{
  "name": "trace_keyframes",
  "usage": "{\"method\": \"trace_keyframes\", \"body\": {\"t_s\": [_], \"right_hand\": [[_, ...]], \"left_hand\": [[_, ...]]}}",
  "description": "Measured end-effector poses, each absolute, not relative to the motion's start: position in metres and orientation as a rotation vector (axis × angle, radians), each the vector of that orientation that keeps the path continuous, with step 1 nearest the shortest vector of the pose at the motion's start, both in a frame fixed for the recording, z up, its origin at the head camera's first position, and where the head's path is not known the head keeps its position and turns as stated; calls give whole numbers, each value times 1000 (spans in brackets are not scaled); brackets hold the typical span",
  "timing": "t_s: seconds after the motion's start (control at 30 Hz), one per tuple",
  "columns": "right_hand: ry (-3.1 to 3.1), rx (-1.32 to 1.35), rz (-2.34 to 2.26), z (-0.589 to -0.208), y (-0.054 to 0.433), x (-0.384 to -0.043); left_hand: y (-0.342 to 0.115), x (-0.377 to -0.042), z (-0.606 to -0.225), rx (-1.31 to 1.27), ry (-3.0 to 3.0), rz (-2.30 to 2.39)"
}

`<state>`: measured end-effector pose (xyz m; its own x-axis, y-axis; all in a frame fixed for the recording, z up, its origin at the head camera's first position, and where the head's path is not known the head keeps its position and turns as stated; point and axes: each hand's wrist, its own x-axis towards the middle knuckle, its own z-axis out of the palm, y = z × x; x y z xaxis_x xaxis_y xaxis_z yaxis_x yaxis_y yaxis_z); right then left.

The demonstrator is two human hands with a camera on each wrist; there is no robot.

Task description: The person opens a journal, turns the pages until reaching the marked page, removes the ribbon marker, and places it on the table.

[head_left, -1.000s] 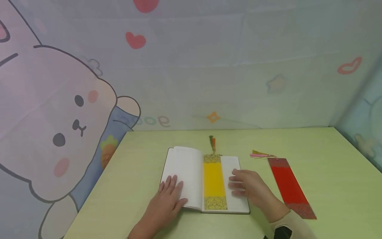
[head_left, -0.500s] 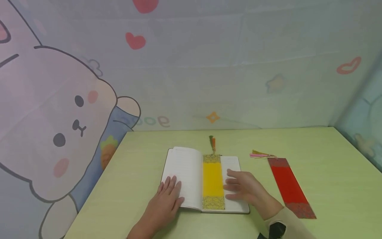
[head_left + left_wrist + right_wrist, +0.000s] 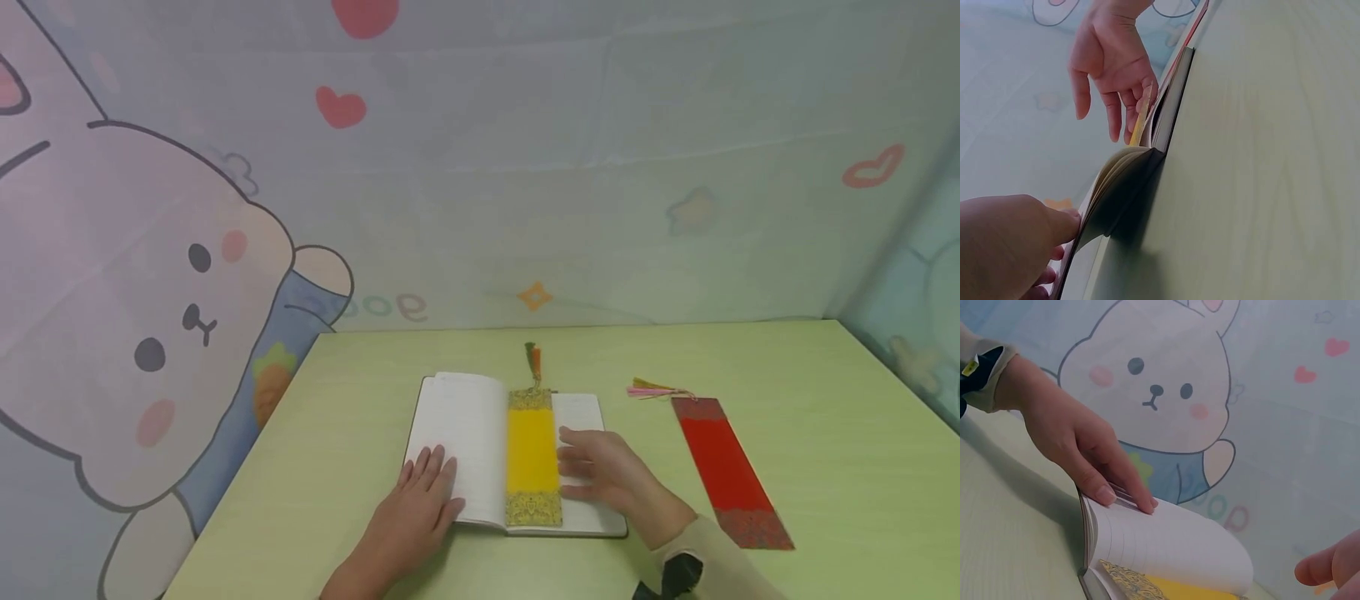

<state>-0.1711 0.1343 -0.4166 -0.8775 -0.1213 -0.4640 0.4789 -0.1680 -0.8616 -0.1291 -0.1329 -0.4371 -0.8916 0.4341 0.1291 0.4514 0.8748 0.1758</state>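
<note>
An open notebook (image 3: 468,433) with lined white pages lies on the table. My left hand (image 3: 412,504) rests on the lower left page with its fingers extended; the right wrist view shows this left hand (image 3: 1085,440) at the page edge. A yellow bookmark (image 3: 533,450) with patterned ends lies along the fold on the right page. Its green and orange tassel (image 3: 533,362) reaches past the book's top. My right hand (image 3: 611,475) is at the bookmark's right edge, fingers fairly straight and fingertips touching it. In the left wrist view, the right hand (image 3: 1113,62) hangs beside the yellow edge.
A red bookmark (image 3: 731,471) with a pink and yellow tassel (image 3: 656,388) lies slanted on the pale green table (image 3: 840,467), right of the notebook. Behind the table hangs a cloth backdrop (image 3: 570,208) printed with a rabbit and hearts.
My right hand has moved left over the page to the yellow bookmark's edge, and the bookmark's lower end has shifted slightly left. My left hand has stayed nearly still.
</note>
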Motion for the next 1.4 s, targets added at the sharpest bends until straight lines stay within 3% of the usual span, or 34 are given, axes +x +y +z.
{"method": "trace_keyframes", "body": {"t_s": [0.43,1.4], "right_hand": [[1888,236,-1992,-429,122,-175],[1812,312,-2125,-438,146,-175]], "left_hand": [[-133,-130,-438,-725,-2924,-282],[-134,-127,-437,-707,-2936,-265]]}}
